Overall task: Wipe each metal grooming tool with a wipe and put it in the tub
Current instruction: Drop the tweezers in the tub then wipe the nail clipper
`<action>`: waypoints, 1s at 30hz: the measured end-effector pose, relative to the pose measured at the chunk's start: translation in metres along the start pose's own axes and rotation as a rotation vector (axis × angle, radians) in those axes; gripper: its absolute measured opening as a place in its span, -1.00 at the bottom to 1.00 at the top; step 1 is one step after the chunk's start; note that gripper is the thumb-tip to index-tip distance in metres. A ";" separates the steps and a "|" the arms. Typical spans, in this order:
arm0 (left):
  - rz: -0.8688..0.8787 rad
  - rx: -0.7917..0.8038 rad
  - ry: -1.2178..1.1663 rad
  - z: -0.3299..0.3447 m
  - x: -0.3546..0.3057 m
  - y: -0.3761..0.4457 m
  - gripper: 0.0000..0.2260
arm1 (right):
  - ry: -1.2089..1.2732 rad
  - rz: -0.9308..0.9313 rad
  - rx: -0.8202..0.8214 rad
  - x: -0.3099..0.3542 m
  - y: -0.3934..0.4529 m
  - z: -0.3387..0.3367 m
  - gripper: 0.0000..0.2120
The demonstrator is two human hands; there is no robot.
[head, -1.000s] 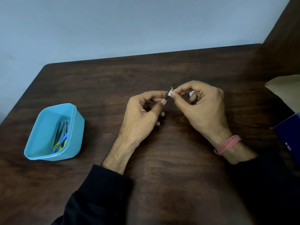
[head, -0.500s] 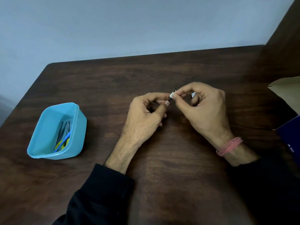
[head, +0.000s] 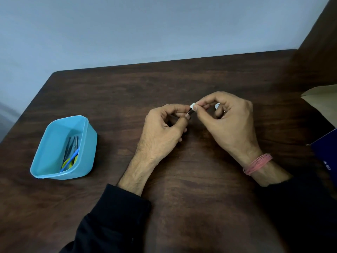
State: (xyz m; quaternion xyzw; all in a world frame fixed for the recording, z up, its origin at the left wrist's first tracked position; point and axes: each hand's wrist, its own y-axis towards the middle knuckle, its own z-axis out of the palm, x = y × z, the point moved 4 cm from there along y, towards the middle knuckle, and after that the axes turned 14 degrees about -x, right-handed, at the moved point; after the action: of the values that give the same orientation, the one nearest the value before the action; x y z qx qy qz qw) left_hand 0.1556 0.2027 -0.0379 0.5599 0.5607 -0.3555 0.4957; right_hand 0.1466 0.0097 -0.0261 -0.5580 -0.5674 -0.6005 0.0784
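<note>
Spreading under both forearms, the dark brown wooden table shows a streaked, matte grain and a rounded far-left corner. Black fabric sleeves cover both arms up to the wrists. Well to the left of the left hand stands a light blue plastic tub, rectangular with rounded corners and a smooth lip, tilted a little so its open mouth faces the camera. Inside it lie several slim grey metal grooming tools, packed side by side, together with a piece with blue and yellow plastic handles. Far to the right of the right hand, at the frame edge, sit a tan cardboard flap and the corner of a dark blue box. A bundle of thin pink thread bands wraps the right wrist.

The two hands meet just above the table, fingertips almost touching. The left hand is curled, thumb and forefinger clamped on a thin dark metal tool, of which only a short sliver shows. The right thumb and forefinger pinch a small folded white wipe closed around the tool's tip, and another scrap of white peeks out between the right fingers.
</note>
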 end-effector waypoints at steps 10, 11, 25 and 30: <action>0.005 -0.001 0.013 0.001 -0.003 -0.002 -0.84 | -0.036 -0.042 0.000 0.001 0.000 -0.001 -0.97; 0.003 0.001 0.010 0.000 -0.004 -0.002 -0.84 | -0.037 -0.053 0.019 0.002 -0.001 0.000 -0.96; 0.004 0.027 0.001 -0.001 -0.006 -0.002 -0.78 | -0.026 -0.083 0.120 0.004 -0.003 0.004 -0.93; 0.000 0.015 -0.013 -0.002 -0.004 -0.001 -0.78 | -0.011 -0.039 0.050 0.001 0.000 0.001 -0.93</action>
State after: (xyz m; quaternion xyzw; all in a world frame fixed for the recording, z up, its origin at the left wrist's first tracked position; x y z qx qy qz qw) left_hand 0.1540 0.2029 -0.0334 0.5613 0.5548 -0.3635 0.4950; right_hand 0.1471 0.0105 -0.0254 -0.5481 -0.5933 -0.5844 0.0775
